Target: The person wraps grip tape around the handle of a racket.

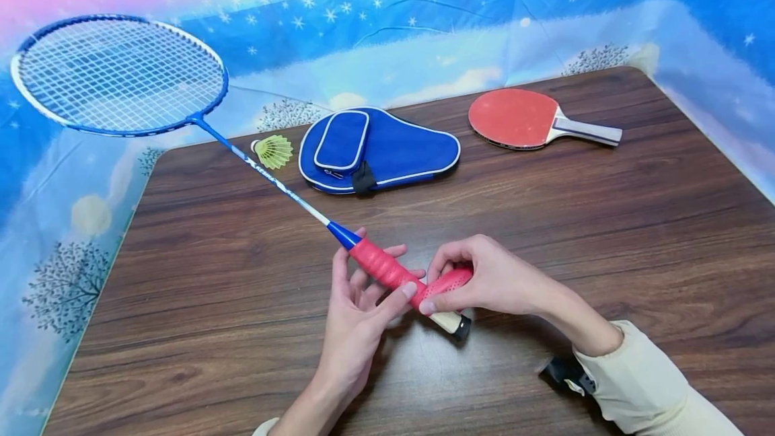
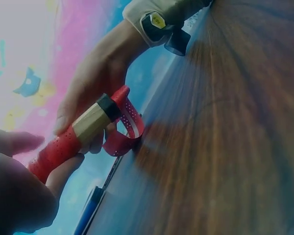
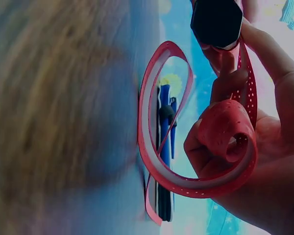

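A blue badminton racket (image 1: 118, 76) slants from upper left down to the table's middle. Red perforated grip tape (image 1: 381, 266) covers most of its handle; bare wood (image 1: 448, 320) and a black end cap (image 1: 463, 327) show at the butt. My left hand (image 1: 387, 268) grips the wrapped handle (image 2: 59, 149) from below, thumb on top. My right hand (image 1: 442, 288) pinches the loose tape (image 1: 451, 281) beside the butt. In the right wrist view the free tape (image 3: 152, 161) hangs in a long loop and curls in the palm (image 3: 225, 127). In the left wrist view the loop (image 2: 125, 132) trails off the cap (image 2: 108, 106).
A yellow shuttlecock (image 1: 272, 151), a blue paddle case (image 1: 375, 148) and a red table tennis paddle (image 1: 527, 118) lie along the far side of the dark wooden table (image 1: 575, 221). A starry blue cloth (image 1: 424, 32) stands behind and at the sides.
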`<state>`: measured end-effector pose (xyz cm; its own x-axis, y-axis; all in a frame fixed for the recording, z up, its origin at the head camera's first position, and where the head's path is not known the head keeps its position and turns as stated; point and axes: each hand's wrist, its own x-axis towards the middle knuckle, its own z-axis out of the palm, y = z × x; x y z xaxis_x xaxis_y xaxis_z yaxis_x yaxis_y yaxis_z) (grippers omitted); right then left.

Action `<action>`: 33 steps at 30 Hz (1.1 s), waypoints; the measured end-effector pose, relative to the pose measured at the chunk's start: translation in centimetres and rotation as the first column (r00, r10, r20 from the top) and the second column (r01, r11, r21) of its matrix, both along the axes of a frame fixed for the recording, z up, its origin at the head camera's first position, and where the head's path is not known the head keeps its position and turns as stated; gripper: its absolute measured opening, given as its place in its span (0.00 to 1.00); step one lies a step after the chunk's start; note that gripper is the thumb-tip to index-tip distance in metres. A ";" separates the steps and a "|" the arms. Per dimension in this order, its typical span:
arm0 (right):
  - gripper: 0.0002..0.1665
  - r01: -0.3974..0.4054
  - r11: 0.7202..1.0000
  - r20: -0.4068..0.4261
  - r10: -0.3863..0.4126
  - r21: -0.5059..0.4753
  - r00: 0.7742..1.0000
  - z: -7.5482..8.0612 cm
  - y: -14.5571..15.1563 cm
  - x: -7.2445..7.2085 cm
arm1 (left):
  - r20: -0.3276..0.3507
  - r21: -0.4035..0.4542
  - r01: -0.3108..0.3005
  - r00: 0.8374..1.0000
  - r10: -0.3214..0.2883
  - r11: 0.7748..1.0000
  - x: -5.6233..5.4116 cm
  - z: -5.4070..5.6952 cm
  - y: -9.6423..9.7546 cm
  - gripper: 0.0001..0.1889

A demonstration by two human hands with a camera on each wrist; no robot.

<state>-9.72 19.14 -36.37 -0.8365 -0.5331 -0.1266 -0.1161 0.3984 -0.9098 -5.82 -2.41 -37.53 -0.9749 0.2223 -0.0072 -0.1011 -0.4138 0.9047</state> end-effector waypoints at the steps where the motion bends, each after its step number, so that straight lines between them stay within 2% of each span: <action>1: 0.16 -0.001 1.000 -0.001 0.001 0.001 1.000 0.0 -0.1 0.1 | -0.001 0.000 0.003 1.000 -0.003 1.000 0.0 0.0 0.0 0.43; 5: 0.17 0.002 1.000 -0.005 -0.002 0.011 1.000 0.0 -0.2 0.2 | -0.025 -0.015 0.000 1.000 0.000 1.000 0.1 0.0 0.1 0.44; 12: 0.15 -0.022 1.000 -0.008 0.022 -0.006 1.000 0.1 -0.1 0.0 | -0.087 -0.074 -0.041 0.996 0.034 0.996 0.1 0.5 0.0 0.44; 17: 0.10 -0.036 0.999 -0.005 0.036 -0.013 0.999 0.2 0.3 -0.3 | -0.097 -0.057 -0.066 0.993 0.060 0.996 0.0 0.8 -0.2 0.43; 21: 0.08 -0.036 0.999 -0.003 0.036 -0.014 0.999 0.2 0.5 -0.5 | -0.082 -0.028 -0.079 0.994 0.076 0.997 -0.1 0.9 -0.3 0.43; 25: 0.08 -0.035 0.999 -0.006 0.035 -0.016 0.999 0.3 0.6 -0.5 | -0.039 -0.012 -0.079 0.996 0.079 0.997 -0.1 1.0 -0.3 0.43; 29: 0.07 -0.027 0.999 -0.015 0.027 -0.019 1.000 0.3 0.6 -0.4 | 0.007 -0.012 -0.074 0.997 0.074 0.997 -0.1 1.1 -0.3 0.43; 33: 0.07 -0.023 1.000 -0.037 0.022 -0.022 0.999 0.4 0.5 -0.4 | 0.016 -0.016 -0.086 0.996 0.086 0.996 -0.1 1.2 -0.4 0.43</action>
